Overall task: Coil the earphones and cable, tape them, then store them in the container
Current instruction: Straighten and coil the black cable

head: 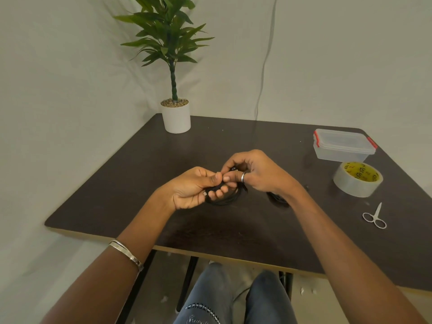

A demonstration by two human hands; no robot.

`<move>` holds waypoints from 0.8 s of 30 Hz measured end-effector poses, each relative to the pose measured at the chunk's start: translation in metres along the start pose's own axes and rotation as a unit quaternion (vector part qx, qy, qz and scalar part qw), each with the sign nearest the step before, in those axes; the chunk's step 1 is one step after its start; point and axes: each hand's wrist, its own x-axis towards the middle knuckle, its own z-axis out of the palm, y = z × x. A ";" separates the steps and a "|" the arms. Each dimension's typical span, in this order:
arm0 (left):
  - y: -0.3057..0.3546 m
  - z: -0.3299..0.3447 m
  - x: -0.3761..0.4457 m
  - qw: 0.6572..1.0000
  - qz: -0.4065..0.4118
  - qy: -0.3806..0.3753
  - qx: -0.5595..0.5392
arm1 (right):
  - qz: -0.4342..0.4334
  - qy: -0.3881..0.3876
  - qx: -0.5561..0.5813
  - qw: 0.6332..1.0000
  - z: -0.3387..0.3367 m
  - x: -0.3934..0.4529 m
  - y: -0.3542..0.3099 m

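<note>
Two hands hold a black cable over the middle of a dark table.

The fingers of the left hand (195, 187) curl around the black cable (224, 199), and its thumb tip meets the right hand (253, 174), whose thumb and fingers pinch the cable too. A silver ring sits on the right thumb. More black cord (277, 199) shows under the right wrist; which part is the earphones is too hard to tell. On the table (140, 178), well off to the right, are a closed clear container (343, 145) with red clips, a tape roll (357, 179) beside it, and small scissors (375, 217) nearer. A potted plant (175, 113) stands at the far corner.
</note>
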 end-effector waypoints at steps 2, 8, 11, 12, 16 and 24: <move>0.001 0.007 0.002 0.997 0.009 0.070 0.018 | 0.021 0.018 0.004 1.000 0.002 -0.001 0.008; 0.001 0.020 0.009 0.980 0.047 0.194 0.009 | 0.048 0.104 0.047 0.992 0.009 -0.004 0.021; 0.003 0.018 0.007 0.966 0.084 0.237 0.060 | 0.067 0.150 0.045 0.985 0.012 -0.004 0.022; 0.004 0.017 0.006 0.961 0.090 0.244 0.099 | 0.075 0.159 0.050 0.983 0.013 -0.004 0.022; 0.004 0.015 0.001 0.932 0.101 0.250 0.243 | 0.106 0.192 0.048 0.975 0.016 -0.006 0.022; -0.003 0.010 0.000 0.920 0.101 0.252 0.284 | 0.130 0.044 0.044 0.990 0.001 -0.005 0.012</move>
